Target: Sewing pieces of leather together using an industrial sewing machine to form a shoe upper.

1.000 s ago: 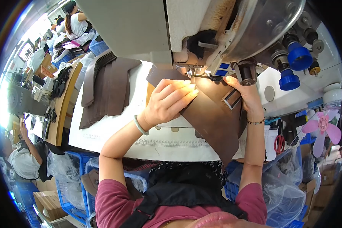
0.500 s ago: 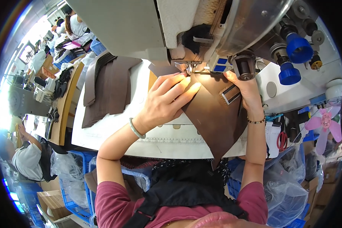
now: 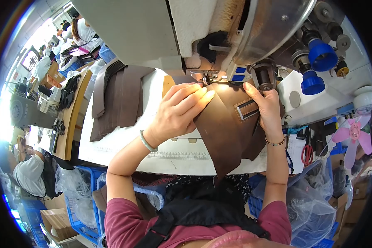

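Observation:
A brown leather-like panel point(image 3: 225, 132) lies under the needle area of a sewing machine point(image 3: 208, 76), its pointed lower end hanging over the table's front edge. On it sits a small rectangular frame-shaped patch point(image 3: 246, 110) with a pale inner outline. My left hand point(image 3: 181, 108) rests on the panel just left of the presser foot, fingers stretched out and lying flat. My right hand point(image 3: 265, 105) grips the panel's right edge between thumb and fingers; the fingers are partly hidden beneath it. The machine's lamp lights the material near my fingertips.
Stacked brown pieces point(image 3: 120, 99) lie on the white table point(image 3: 182, 161) at left. Blue-capped thread tensioners point(image 3: 314, 82), red scissors point(image 3: 306, 155) and a pink fan point(image 3: 353, 134) are at right. Blue crates point(image 3: 80, 206) with plastic bags flank me. Other people sit at far left.
The panel has turned slightly, its lower point swinging left, and the patch has shifted a little left. My right hand has moved slightly left and down along with it.

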